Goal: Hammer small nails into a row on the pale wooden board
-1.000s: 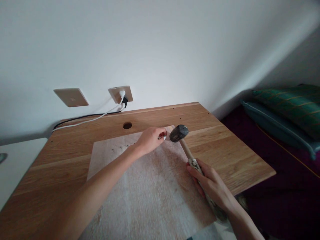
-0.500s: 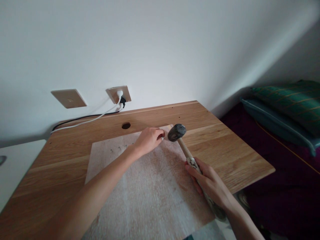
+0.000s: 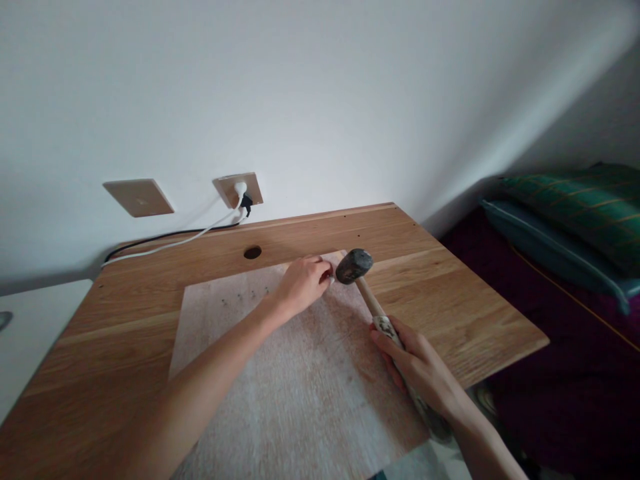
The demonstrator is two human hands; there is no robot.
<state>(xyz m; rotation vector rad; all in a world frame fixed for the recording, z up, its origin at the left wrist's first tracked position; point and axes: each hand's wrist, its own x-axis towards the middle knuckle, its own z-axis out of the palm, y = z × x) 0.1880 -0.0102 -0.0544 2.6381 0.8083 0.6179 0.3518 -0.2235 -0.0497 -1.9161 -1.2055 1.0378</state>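
Note:
My right hand point(image 3: 413, 363) is wrapped around the handle of a rubber mallet point(image 3: 355, 266), with its dark head raised just beside my left fingers. Near the far right corner of a pale wooden board point(image 3: 295, 360), my left hand point(image 3: 306, 283) is closed, thumb and fingers pinched together. Whatever those fingers hold is too small and hidden to make out. Several tiny dark nail-like points point(image 3: 239, 295) stand in a row on the board, left of my left wrist.
The board lies on a wooden desk point(image 3: 475, 310) with a round cable hole point(image 3: 253, 252). White and black cables point(image 3: 170, 240) run from a wall socket point(image 3: 239, 190) along the back edge. Cushions point(image 3: 575, 227) rest on purple bedding point(image 3: 520, 307) at right; a white surface point(image 3: 40, 327) is at left.
My left hand has shifted slightly right and nearer, still pinched, showing more of the small points behind its wrist. The mallet and my right hand have hardly moved.

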